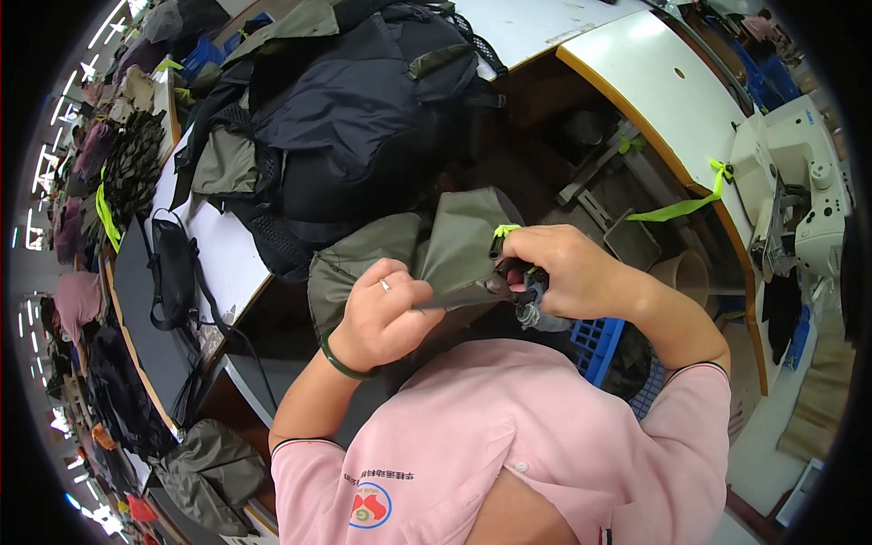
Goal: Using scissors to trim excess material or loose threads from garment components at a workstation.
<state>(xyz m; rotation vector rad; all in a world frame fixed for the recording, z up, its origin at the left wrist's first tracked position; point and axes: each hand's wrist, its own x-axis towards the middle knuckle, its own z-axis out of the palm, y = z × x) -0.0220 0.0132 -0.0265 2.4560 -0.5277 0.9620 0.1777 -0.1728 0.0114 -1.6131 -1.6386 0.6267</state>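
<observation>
Nearest us, our left hand [386, 313] pinches the olive-green fabric piece [427, 250], held in the air above the gap between the tables, while our right hand [563, 272] is closed on a pair of dark scissors [486, 289] whose blades lie against that fabric. Beyond it, a heap of black and olive backpacks [354, 109] covers the white desk [222, 245] up to its near edge. Farther right, a white sewing machine [804, 186] stands at the right end of the curved table [658, 86].

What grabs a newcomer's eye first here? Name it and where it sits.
At centre, the left hand and right hand grip an olive-green fabric piece, with scissors in the right. Behind, a heap of dark backpacks covers the table; a white sewing machine stands far right.
</observation>
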